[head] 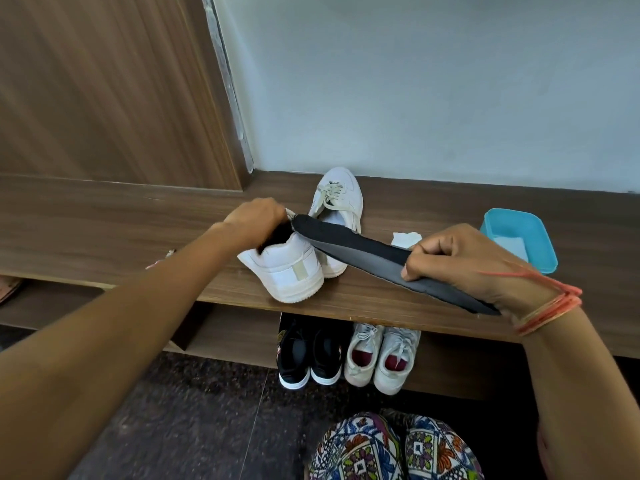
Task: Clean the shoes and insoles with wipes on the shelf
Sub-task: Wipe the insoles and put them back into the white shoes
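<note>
Two white shoes stand on the shelf (104, 230), touching side by side, toes to the wall.

- Near shoe (284, 268): upright, heel toward the camera, close to the shelf's front edge.
- Far shoe (341, 199): just right of it and further back, laces loose.
- Insole (353, 242): dark and held in the air above the shelf. It slants from the near shoe's opening down to the right, with its toe tip at the opening beside the left hand.
- Left hand (256, 221): on top of the near shoe, fingers curled over the tongue end of the opening and gripping it. The fingertips are hidden.
- Right hand (464, 261): fingers (426, 254) closed round the insole's heel half, thumb underneath. The heel end pokes out past the palm. Red thread (550, 303) is wound round the wrist.
- Wipe (405, 239): white, crumpled, on the shelf behind the insole.
- Tub (516, 225): blue, near the wipe to its right, with a white sheet inside.
- Lower shelf: black pair (310, 355) and pale pair (381, 358), heels outward.
- Bottom edge: knees (394, 448) in patterned cloth.
</note>
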